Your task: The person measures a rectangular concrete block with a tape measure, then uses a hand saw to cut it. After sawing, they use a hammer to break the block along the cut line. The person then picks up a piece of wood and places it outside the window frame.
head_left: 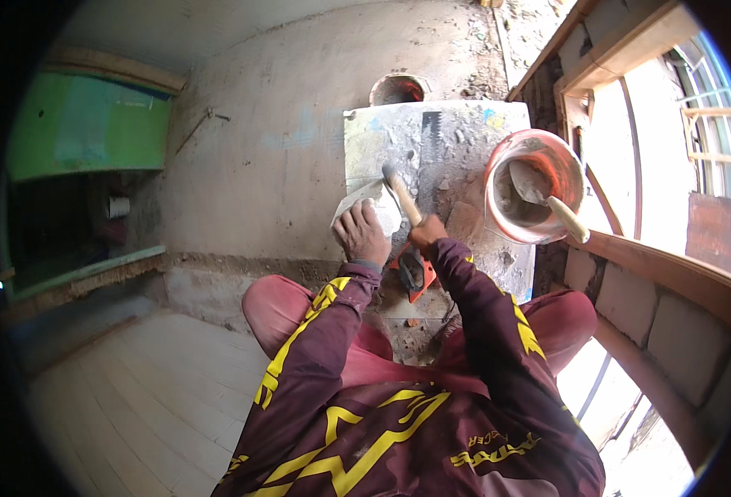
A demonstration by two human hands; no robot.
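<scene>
My left hand (363, 234) grips a pale white block (388, 214), its fingers bent over the upper face. In my right hand (428, 233) is a hammer (404, 197), held by its wooden handle, with the dark head above the block's far edge. Whether the head touches the block I cannot tell. Just below my hands lies a saw handle (415, 274), orange-red and black. Under the block is a grey, dusty board (462, 153) strewn with crumbs of mortar.
To the right stands an orange-red bucket (498, 217) caked with mortar, a trowel (566, 217) leaning in it. Another mortar-stained container (399, 89) sits beyond the board. A block wall with timber framing (659, 269) borders the right side. My bent knees flank the work.
</scene>
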